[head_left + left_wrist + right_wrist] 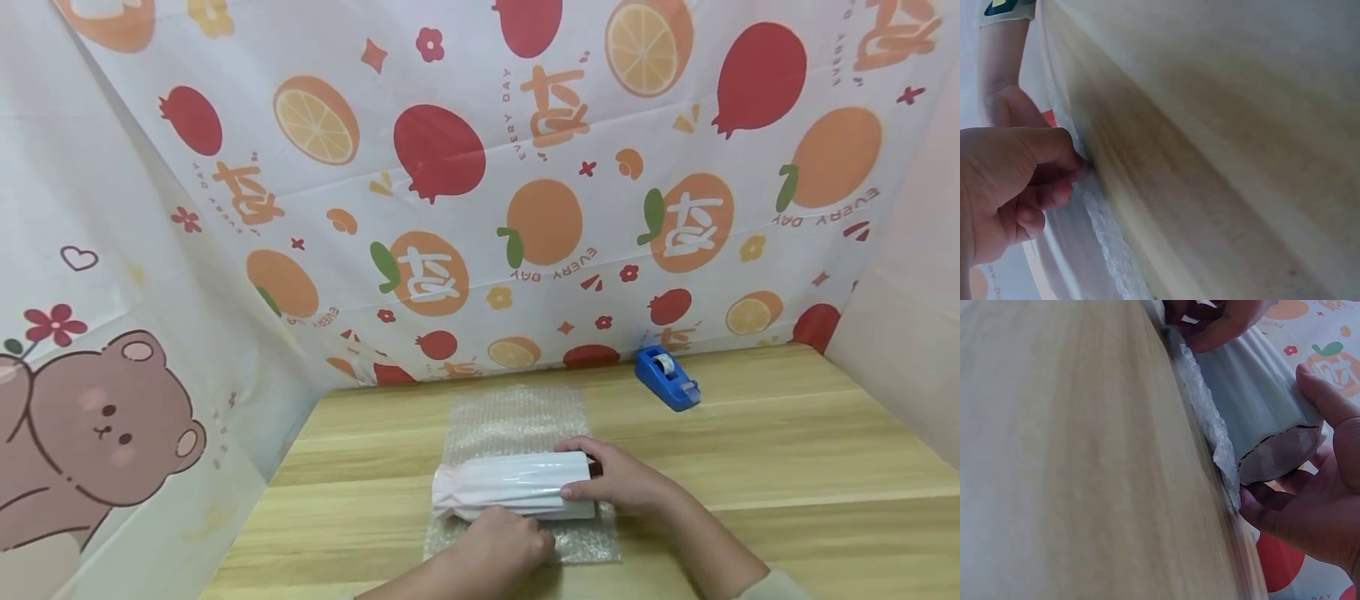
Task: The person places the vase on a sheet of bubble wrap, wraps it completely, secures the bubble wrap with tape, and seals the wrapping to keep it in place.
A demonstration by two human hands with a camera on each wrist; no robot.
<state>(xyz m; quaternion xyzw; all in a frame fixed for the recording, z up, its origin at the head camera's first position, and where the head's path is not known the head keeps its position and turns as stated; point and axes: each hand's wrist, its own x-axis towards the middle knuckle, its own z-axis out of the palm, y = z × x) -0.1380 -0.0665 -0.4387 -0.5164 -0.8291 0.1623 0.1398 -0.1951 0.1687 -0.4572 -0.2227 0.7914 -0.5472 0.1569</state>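
A glossy white, ribbed vase [517, 483] lies on its side on a sheet of bubble wrap [517, 417], its pinched neck to the left. Its round base [1282, 453], edged in brown, shows in the right wrist view. My right hand [618, 479] grips the base end, thumb on the near side, with fingertips at the edge of the wrap. Below the vase, my left hand [506, 542] has its fingers curled. In the left wrist view that hand [1016, 181] pinches the near edge of the bubble wrap [1107, 231] between thumb and forefinger.
A blue tape dispenser [667, 379] stands at the back right of the wooden table [787, 450]. Behind the table hangs a fruit-print cloth [480, 217]. A cloth with a bear print [112, 425] hangs on the left.
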